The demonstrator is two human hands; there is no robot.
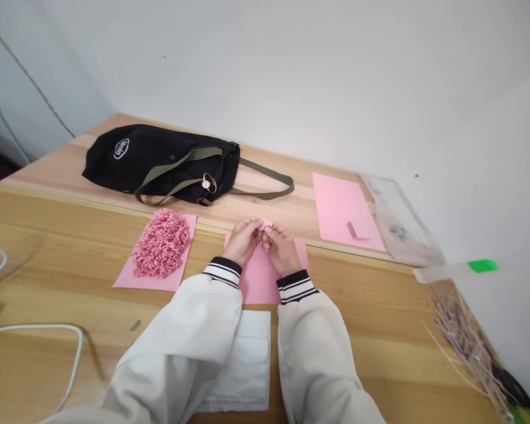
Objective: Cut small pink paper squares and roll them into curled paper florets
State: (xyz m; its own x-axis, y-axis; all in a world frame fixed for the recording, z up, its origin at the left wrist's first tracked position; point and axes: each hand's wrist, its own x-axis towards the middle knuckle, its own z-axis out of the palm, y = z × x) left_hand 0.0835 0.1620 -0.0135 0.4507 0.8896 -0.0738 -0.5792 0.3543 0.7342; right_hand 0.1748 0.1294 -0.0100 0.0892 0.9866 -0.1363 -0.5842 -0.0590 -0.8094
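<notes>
Sleeves [181, 335] — pink paper [266, 223] between hands [242, 241] [284, 250]

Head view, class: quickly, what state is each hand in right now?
Left hand: closed, pinching a small pink piece with its fingertips.
Right hand: closed, pinching the same piece from the other side.

Lit softly and fairly evenly, bright overall, from a source outside the view. Pale across the wall [318, 76], dimming to grey toward the upper left and nearly black at the far-left edge. Shadowed faintly beside the white cable [30, 327] on the tabletop [380, 330]. Stretched and slanted toward the borders, as through a wide lens. Slightly soft in detail around the hands [242, 241]; smeared among the dried stalks [461, 338] at lower right.
</notes>
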